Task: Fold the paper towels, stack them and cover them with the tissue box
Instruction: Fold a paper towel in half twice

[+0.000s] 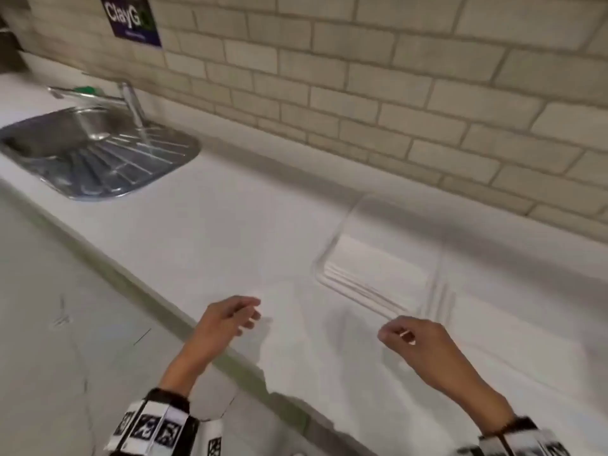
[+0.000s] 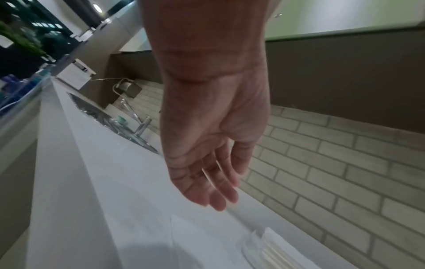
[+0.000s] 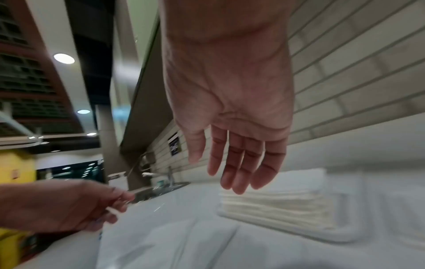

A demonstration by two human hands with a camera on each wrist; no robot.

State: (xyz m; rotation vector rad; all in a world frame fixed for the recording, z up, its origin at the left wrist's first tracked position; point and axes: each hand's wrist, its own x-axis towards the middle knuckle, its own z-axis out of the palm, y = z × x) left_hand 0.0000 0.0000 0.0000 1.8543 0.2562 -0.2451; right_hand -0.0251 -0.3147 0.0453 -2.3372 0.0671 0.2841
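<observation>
A white paper towel [image 1: 329,363] lies spread and creased on the white counter, its near edge hanging over the counter's front. Behind it a stack of folded paper towels [image 1: 375,274] sits inside a clear, box-like container [image 1: 348,225]; the right wrist view shows the stack [image 3: 276,205] too. My left hand [image 1: 250,315] hovers over the towel's left part with relaxed fingers and holds nothing. My right hand [image 1: 394,332] hovers just in front of the stack, empty. In the wrist views the left hand [image 2: 218,200] and the right hand [image 3: 232,174] have straight fingers.
A steel sink [image 1: 98,153] with a drainer and a tap [image 1: 131,103] is set into the counter at the far left. A brick-tiled wall [image 1: 362,77] runs behind the counter and carries a dark poster [image 1: 130,18]. The floor [image 1: 49,324] lies below the counter's front edge.
</observation>
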